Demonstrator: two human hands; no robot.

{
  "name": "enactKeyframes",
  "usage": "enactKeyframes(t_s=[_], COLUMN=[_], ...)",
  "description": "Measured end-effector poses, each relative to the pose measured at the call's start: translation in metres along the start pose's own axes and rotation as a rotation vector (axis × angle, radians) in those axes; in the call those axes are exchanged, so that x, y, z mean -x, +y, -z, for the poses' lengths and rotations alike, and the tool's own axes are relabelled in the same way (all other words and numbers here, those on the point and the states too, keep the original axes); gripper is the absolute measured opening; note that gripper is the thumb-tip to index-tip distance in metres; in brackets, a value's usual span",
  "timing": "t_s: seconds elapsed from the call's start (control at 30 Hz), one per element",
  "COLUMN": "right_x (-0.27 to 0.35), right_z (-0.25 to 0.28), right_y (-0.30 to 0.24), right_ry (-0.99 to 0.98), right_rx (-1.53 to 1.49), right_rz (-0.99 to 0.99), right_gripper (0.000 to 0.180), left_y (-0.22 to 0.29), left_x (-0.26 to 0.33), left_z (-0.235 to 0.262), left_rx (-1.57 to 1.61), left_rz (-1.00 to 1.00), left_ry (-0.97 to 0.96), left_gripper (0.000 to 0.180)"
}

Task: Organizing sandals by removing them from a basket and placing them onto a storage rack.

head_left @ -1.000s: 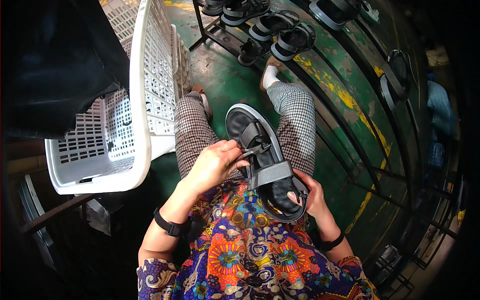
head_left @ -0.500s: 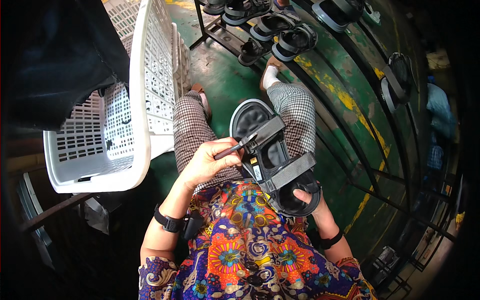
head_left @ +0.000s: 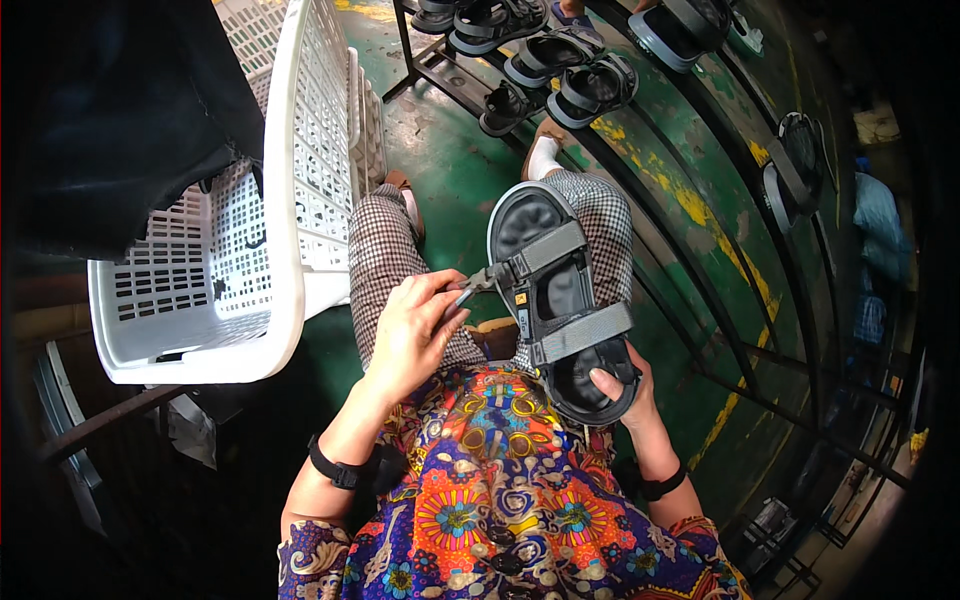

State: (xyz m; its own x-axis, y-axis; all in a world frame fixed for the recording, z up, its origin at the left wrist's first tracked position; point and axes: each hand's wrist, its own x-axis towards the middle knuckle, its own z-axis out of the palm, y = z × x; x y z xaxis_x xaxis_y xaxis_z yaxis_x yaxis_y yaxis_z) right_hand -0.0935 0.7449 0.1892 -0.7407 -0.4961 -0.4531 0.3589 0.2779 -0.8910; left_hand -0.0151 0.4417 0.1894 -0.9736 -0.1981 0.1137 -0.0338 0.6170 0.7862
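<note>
A black and grey sandal (head_left: 562,290) is tilted above my lap, its toe end pointing up and away. My right hand (head_left: 632,392) grips it at the heel, thumb pressed on the black footbed and fingers hidden beneath. Two wide grey straps cross it, and small labels sit on its left side. My left hand (head_left: 420,320) pinches a short grey strap piece (head_left: 484,279) that sticks out from the left side of the front strap. The thumb and fingers are closed on its end, and a thin dark edge shows between them.
Left of me stands a white perforated plastic basket (head_left: 285,200), with black material (head_left: 120,120) hanging over it. Several similar sandals (head_left: 593,88) sit on a black metal rack (head_left: 690,215) ahead and to the right. The green floor (head_left: 455,160) has worn yellow marks.
The sandal has shifted slightly right and up, turning more upright. My left hand has drawn a little left of it, pulling the strap piece out sideways. The right hand keeps its grip.
</note>
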Motion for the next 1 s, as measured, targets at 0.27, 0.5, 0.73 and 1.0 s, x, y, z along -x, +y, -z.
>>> enactKeyframes(t_s=[0.27,0.5,0.73,1.0], right_x=[0.001,0.006,0.005,0.007], right_z=[-0.017,-0.026,-0.026,-0.027], right_y=[-0.011,-0.021,-0.017,-0.017], right_ry=[0.078,0.086,0.087,0.116], right_rx=[0.323,0.365,0.381,0.45], right_rz=[0.182,0.17,0.2,0.231], right_gripper=[0.059,0.061,0.063,0.06], left_y=[0.039,0.045,0.047,0.05], left_x=[-0.014,-0.015,-0.014,-0.018], left_z=[-0.021,-0.028,-0.031,-0.027], left_rx=[-0.448,-0.555,-0.618,-0.713], left_rz=[-0.259,-0.209,-0.191,-0.238], left_ry=[0.013,-0.023,-0.031,-0.138], left_gripper=[0.026,0.03,0.031,0.033])
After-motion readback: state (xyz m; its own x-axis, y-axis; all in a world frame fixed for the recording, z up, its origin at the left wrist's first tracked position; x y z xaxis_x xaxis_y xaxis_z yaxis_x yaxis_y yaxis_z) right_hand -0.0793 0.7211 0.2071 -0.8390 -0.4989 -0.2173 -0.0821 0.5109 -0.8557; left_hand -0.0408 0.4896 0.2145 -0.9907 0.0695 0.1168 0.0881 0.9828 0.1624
